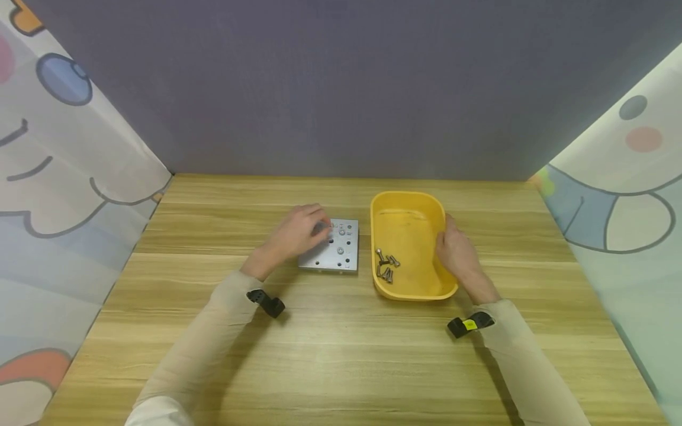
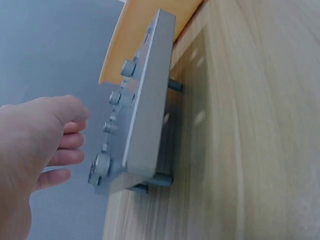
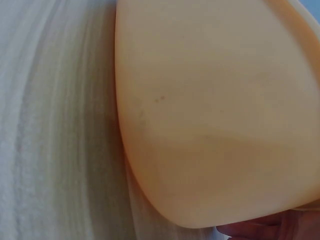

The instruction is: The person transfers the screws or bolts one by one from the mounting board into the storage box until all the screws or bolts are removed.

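A silver metal plate (image 1: 334, 260) lies left of the yellow bin (image 1: 407, 290). In the left wrist view the plate (image 2: 150, 115) has several screw heads standing on its upper face, and dark posts show beneath it. Over its left part hovers my left hand (image 1: 298, 232), thumb and fingers loosely bent; in the left wrist view this hand (image 2: 42, 132) is apart from the plate, with nothing seen in the fingers. My right hand (image 1: 457, 251) grips the bin's right wall, its fingers (image 3: 260, 229) partly hidden by the bin. Several screws (image 1: 387, 273) lie inside the bin's near left part.
The wooden table (image 1: 341, 355) carries the plate and bin near its middle. A grey wall panel (image 1: 341, 89) rises behind, and printed cloth (image 1: 69, 165) hangs at both sides. Each wrist wears a black strap camera (image 1: 266, 302).
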The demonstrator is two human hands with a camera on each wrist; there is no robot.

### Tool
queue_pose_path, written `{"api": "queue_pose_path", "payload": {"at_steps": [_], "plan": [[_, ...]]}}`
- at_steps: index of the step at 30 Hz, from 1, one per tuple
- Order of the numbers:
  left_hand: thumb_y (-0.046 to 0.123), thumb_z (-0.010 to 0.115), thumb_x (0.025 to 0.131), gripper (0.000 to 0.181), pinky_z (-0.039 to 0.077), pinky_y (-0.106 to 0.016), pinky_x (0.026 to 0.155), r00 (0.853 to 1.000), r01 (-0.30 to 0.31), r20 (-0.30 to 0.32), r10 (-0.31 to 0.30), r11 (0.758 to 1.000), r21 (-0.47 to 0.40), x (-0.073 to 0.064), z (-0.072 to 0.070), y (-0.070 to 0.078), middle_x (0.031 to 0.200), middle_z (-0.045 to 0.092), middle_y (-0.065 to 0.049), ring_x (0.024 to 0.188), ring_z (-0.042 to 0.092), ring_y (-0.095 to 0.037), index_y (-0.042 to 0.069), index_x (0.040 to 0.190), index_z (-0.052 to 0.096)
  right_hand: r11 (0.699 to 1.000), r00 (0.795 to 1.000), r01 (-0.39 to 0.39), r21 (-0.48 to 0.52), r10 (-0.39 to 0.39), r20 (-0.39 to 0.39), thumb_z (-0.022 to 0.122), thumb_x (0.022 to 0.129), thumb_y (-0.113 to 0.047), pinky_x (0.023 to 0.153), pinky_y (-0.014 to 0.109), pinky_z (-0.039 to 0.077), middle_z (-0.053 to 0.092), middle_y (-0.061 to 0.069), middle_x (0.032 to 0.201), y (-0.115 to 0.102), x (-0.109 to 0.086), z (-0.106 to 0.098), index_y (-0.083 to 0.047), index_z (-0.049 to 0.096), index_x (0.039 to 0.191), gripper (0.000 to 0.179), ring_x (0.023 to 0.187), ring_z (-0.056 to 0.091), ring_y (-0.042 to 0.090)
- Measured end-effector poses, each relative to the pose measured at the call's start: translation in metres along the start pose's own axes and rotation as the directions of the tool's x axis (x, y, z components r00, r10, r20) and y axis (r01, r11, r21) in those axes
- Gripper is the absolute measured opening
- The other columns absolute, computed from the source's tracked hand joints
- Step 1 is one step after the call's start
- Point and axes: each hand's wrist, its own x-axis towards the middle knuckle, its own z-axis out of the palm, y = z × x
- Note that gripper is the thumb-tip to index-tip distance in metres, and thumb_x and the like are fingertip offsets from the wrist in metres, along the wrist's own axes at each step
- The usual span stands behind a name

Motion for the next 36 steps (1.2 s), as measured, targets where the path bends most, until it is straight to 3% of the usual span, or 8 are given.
{"api": "queue_pose_path", "payload": {"at_steps": [8, 17, 36], "plan": [[0.021, 0.066, 0.098, 0.024, 0.055, -0.043, 0.099, 0.986, 0.162, -0.042, -0.161, 0.986, 0.042, -0.0038, 0.0013, -0.0061, 0.111, 0.071, -0.011, 0.104, 0.067, -0.028, 0.003, 0.112, 0.073, 1.0, 1.0, -0.006, 0.001, 0.006, 0.003, 0.033, 0.108, -0.008, 0.07, 0.062, 0.056, 0.063, 0.045, 0.11, -0.0006, 0.0003, -0.0001, 0.016, 0.022, 0.153, 0.053, 0.086, 0.068, 0.052], [0.023, 0.07, 0.096, 0.026, 0.056, -0.044, 0.098, 0.966, 0.26, -0.019, -0.259, 0.962, 0.089, -0.0076, 0.0021, -0.0074, 0.109, 0.07, -0.011, 0.102, 0.066, -0.029, 0.004, 0.112, 0.073, 1.0, 1.0, 0.001, -0.004, -0.001, -0.001, 0.033, 0.107, -0.008, 0.069, 0.061, 0.056, 0.063, 0.045, 0.109, -0.0007, 0.0001, -0.0001, 0.018, 0.023, 0.152, 0.053, 0.083, 0.068, 0.05], [0.023, 0.072, 0.097, 0.022, 0.053, -0.046, 0.106, 0.968, 0.25, -0.065, -0.243, 0.958, 0.137, -0.0107, 0.0027, -0.0034, 0.117, 0.075, -0.013, 0.112, 0.07, -0.032, 0.005, 0.107, 0.079, 1.0, 1.0, -0.004, 0.002, 0.004, -0.01, 0.034, 0.107, -0.008, 0.071, 0.064, 0.055, 0.062, 0.045, 0.11, -0.0006, 0.0001, 0.0008, 0.016, 0.024, 0.153, 0.053, 0.088, 0.068, 0.054]]}}
